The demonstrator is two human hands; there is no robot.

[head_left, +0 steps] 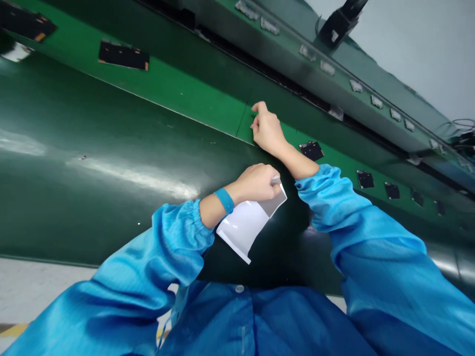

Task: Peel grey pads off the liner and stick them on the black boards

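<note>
My left hand (258, 183), with a blue band (224, 200) round its wrist, is closed on a white sheet (243, 225). The sheet bends below the fist, its upper part looks grey, and its lower edge curls up. Over the green belt (208, 106) is my right hand (267, 129), its index finger bent and held apart from the fingertip below it. Nothing shows between those fingers. Just right of that wrist a small black circuit board (311, 150) lies on the belt.
More black boards lie along the belt, a larger one (123, 55) at upper left and a smaller one (365, 179) at right. A dark green worktop (111, 148) borders the belt. Behind runs a ledge (297, 54) with several small clear pieces and a black device (339, 24).
</note>
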